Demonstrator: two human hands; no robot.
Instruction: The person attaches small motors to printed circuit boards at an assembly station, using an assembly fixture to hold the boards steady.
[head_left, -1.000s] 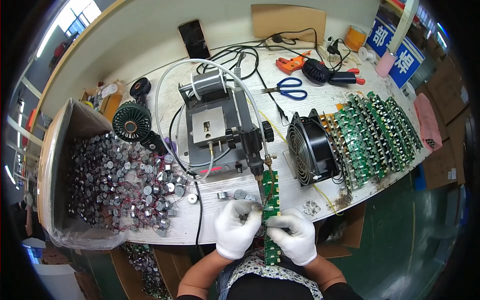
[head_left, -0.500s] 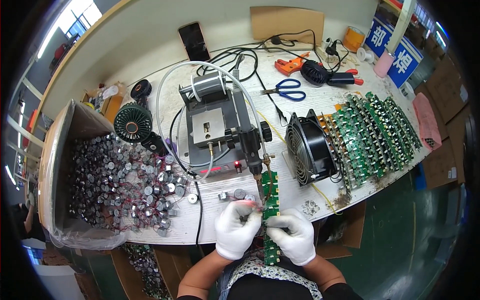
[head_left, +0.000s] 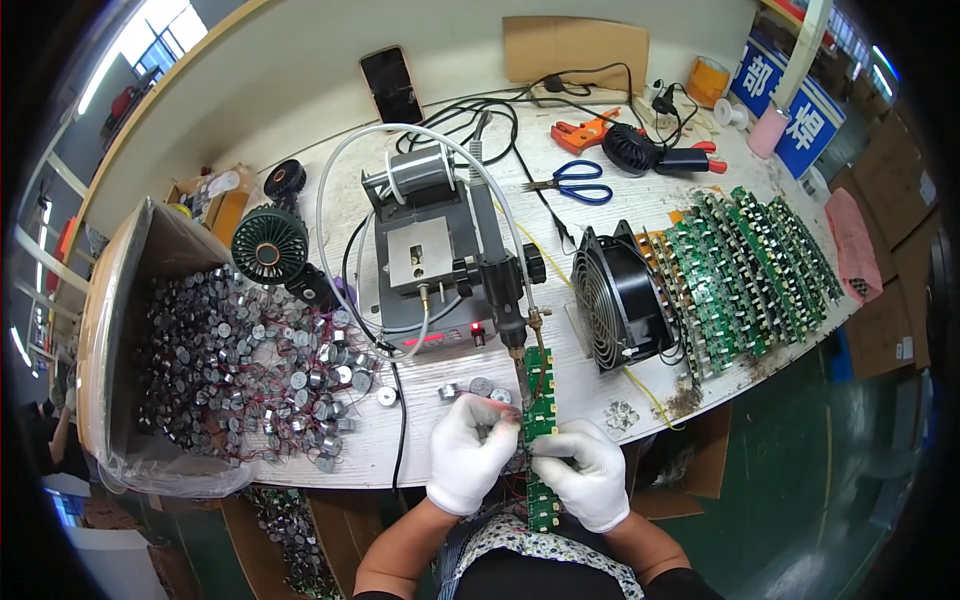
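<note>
A long green circuit board strip (head_left: 541, 492) runs toward me under the tip of a soldering iron (head_left: 511, 331) clamped upright on a stand. My left hand (head_left: 470, 455), in a white glove, is pinched closed at the strip's left edge, just below the iron's tip; whatever lies between its fingertips is too small to make out. My right hand (head_left: 583, 473), gloved too, has its thumb and fingers closed at the strip's right edge. Thin red wires show below the hands, partly hidden. A few small round motors (head_left: 481, 387) lie beside my left hand.
Left stands a plastic-lined box (head_left: 120, 330) with a heap of wired motors (head_left: 240, 350). The soldering machine (head_left: 425, 270) carries a solder spool (head_left: 419, 171). To the right are a black fan (head_left: 625, 295) and rows of green boards (head_left: 745, 280). Blue-handled scissors (head_left: 580, 183) lie behind.
My left hand's fingertips have shifted slightly and bunched closer together near the iron's tip. My right hand and the strip stay almost in place.
</note>
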